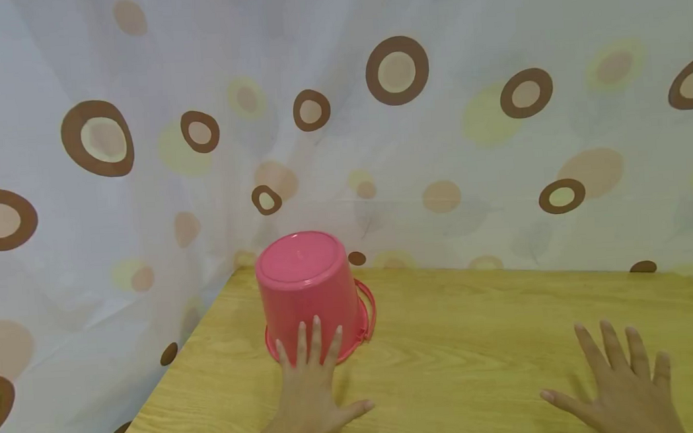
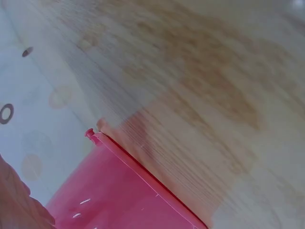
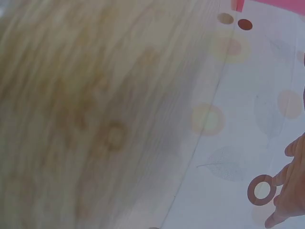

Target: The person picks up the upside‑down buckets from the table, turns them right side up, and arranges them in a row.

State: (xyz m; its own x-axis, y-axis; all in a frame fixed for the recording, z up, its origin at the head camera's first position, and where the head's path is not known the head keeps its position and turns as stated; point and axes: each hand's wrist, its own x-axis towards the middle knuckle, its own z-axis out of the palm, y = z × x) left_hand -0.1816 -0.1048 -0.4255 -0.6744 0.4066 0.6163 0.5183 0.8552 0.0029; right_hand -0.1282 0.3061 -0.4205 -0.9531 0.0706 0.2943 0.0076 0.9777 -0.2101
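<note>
A pink bucket (image 1: 310, 298) stands upside down on the wood-patterned table, its base facing up. Its handle (image 1: 371, 311) sticks out at the right, low by the rim. My left hand (image 1: 311, 394) is in front of the bucket with fingers spread, fingertips overlapping its lower side in the head view; whether they touch it I cannot tell. In the left wrist view the bucket (image 2: 124, 195) fills the bottom, with part of the hand at the left edge. My right hand (image 1: 625, 391) is over the table's right side, fingers spread, holding nothing.
The wood-patterned table (image 1: 461, 342) reaches back to a white curtain (image 1: 473, 235) printed with brown, yellow and peach circles. The curtain also hangs along the left edge of the table. The bucket is near the far left corner.
</note>
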